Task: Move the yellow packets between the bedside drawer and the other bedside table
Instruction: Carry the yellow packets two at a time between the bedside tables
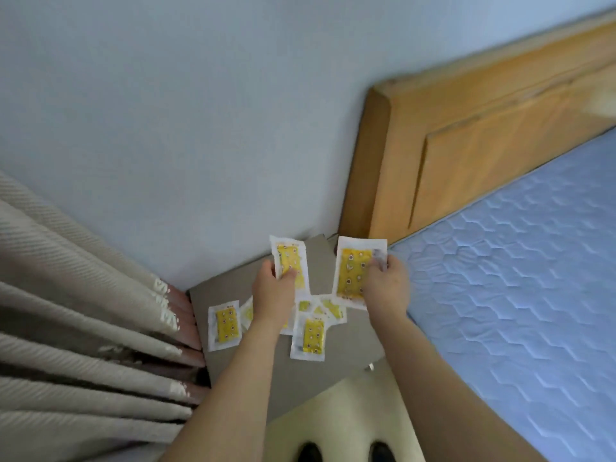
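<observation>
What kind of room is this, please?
Most likely a bedroom: a quilted blue mattress against a wooden headboard, a grey bedside table beside it, and a beige curtain.

Left hand [273, 291] and right hand [386, 281] each hold a yellow packet above grey bedside table [353, 341]; roughly five more lie there.

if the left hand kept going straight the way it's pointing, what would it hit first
Probably the wall behind the bedside table: the left hand, gripping a yellow packet, points up and away over the tabletop. Depth is unclear.
</observation>
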